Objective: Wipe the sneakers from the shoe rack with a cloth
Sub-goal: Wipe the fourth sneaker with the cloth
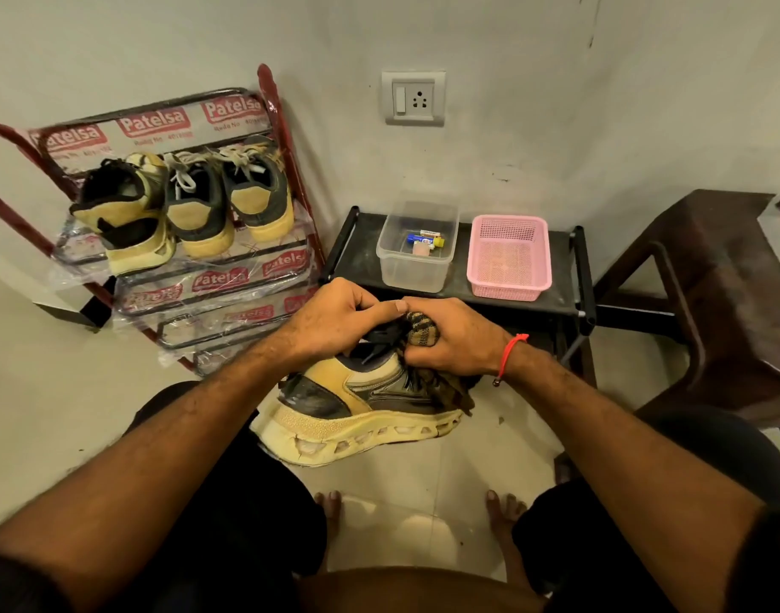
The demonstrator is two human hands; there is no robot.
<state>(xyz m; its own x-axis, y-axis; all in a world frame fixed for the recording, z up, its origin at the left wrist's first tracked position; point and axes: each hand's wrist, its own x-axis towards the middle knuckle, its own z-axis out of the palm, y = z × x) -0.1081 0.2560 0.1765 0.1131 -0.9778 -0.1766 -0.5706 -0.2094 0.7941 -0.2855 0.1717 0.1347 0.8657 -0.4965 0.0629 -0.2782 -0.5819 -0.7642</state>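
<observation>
A yellow, grey and black sneaker (361, 409) is held above the floor between my knees, its thick cream sole toward me. My left hand (330, 320) grips its top at the laces and tongue. My right hand (452, 338) holds a brown striped cloth (423, 331) bunched against the shoe's upper, and more cloth hangs below the hand. Three more sneakers (189, 210) stand heels-out on the top shelf of the red shoe rack (290, 170) at the left.
A low black shelf (361, 254) stands behind the shoe, carrying a clear plastic box (416, 267) and a pink basket (507, 280). A dark brown chair (710, 276) is at the right. My bare feet rest on the tiled floor (423, 484).
</observation>
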